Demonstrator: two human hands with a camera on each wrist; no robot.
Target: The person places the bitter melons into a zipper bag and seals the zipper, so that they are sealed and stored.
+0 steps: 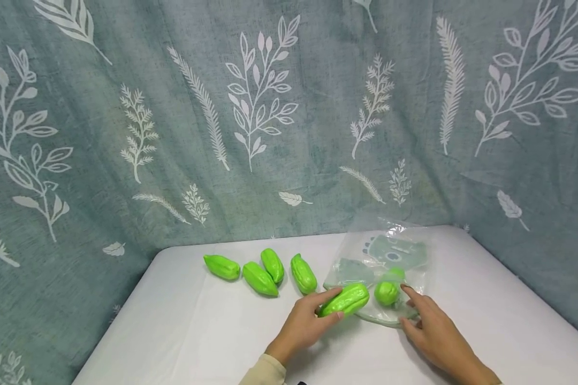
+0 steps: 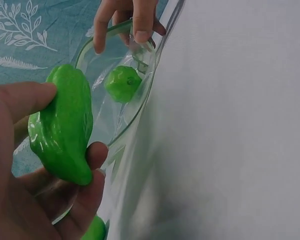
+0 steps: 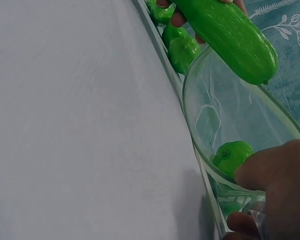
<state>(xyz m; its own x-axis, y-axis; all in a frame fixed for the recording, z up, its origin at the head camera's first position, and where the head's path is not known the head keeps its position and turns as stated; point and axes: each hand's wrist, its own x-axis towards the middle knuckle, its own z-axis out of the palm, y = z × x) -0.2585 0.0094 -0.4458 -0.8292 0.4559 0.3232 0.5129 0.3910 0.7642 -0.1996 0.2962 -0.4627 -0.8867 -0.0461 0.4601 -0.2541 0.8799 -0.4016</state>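
Note:
My left hand (image 1: 302,325) grips a glossy, bright green, ridged vegetable (image 1: 348,300) that tapers at one end, between thumb and fingers. It is held at the left side of the mouth of a clear plastic bag (image 1: 400,254) with a green printed pattern. At the bag's right side, my right hand (image 1: 435,331) pinches the rim, and the mouth gapes toward me. Inside the bag lies a similar green vegetable (image 2: 123,84), its blunt end facing out. More green shows through the plastic behind it.
Several like green vegetables lie on the white table left of the bag: one at far left (image 1: 222,267), two side by side (image 1: 260,279), and one (image 1: 303,274) just beyond my left hand. A grey-green leaf-print curtain (image 1: 270,107) hangs behind and along both sides.

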